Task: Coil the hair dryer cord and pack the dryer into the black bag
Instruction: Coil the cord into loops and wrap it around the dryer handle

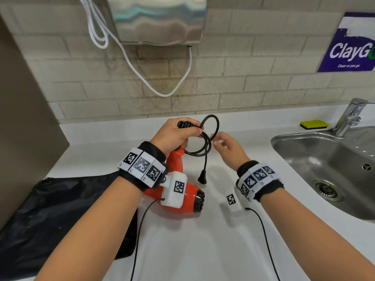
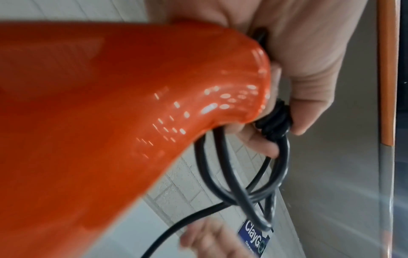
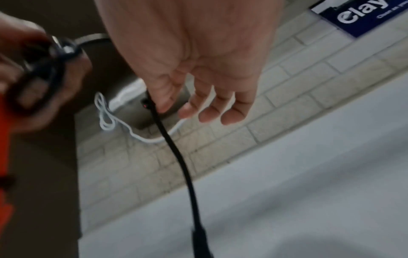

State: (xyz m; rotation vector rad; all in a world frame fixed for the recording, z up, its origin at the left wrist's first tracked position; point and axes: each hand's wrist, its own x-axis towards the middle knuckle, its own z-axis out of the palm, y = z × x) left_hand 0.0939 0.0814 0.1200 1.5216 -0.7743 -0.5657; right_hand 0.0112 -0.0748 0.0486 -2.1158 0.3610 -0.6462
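— Two hands over a white bench (image 1: 182, 250); where is the hair dryer (image 1: 178, 191) in relation to the sink (image 1: 332, 169)?

— Well to the left of the sink, held above the bench. The left hand (image 1: 174, 136) is curled round the end of the orange handle and pins a few loops of the black cord (image 1: 203, 142) against it. The cord's tail hangs down from the loops, its plug (image 1: 202, 177) just above the bench.

— And the right hand (image 1: 227, 147)?

— Between dryer and sink, just beside the loops. Its fingers are spread and relaxed; the right wrist view shows the thumb touching the hanging cord, nothing gripped.

— Where is the black bag (image 1: 60, 209)?

— Flat on the bench, farther left of the sink than the dryer, partly under the left forearm.

— Anything else around?

— A yellow-green sponge (image 1: 314, 124) and a tap (image 1: 351, 116) at the sink's back edge, a blue poster (image 1: 351, 43) on the tiled wall above, a steel wall unit (image 1: 158, 19) trailing a white cable (image 1: 142, 72) farther left.
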